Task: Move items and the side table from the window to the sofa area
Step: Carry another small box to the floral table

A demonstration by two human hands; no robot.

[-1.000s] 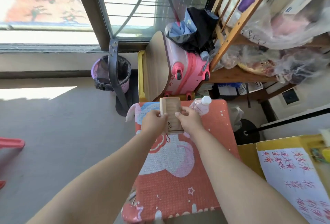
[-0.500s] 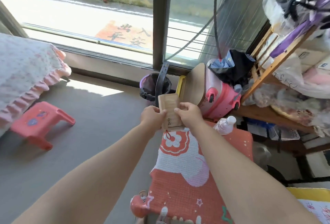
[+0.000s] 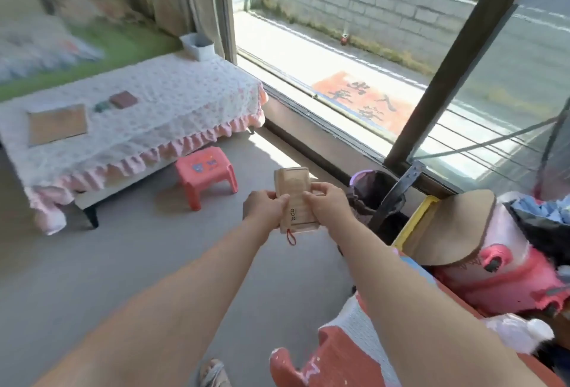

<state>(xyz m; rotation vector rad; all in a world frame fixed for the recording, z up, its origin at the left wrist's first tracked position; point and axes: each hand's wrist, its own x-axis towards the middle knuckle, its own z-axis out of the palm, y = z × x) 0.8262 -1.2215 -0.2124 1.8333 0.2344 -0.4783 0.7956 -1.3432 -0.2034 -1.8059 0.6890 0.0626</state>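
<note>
Since the earlier frame, my view has swung left from the red-covered side table (image 3: 339, 365) toward the sofa (image 3: 138, 115). Left hand (image 3: 263, 206) and right hand (image 3: 328, 203) both pinch the small wooden block (image 3: 293, 198), held upright in mid-air between them. I judge it light, rigid and smooth; long-edge holds suit, clear of the red cord (image 3: 290, 237).

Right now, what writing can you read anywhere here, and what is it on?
"出入平安": on the orange doormat outside the window.
"opc", or close to it: on the wooden block held in both hands.
Pink suitcase: dark print, too blurred to read.
Red stool: stickers only, no legible words.
</note>
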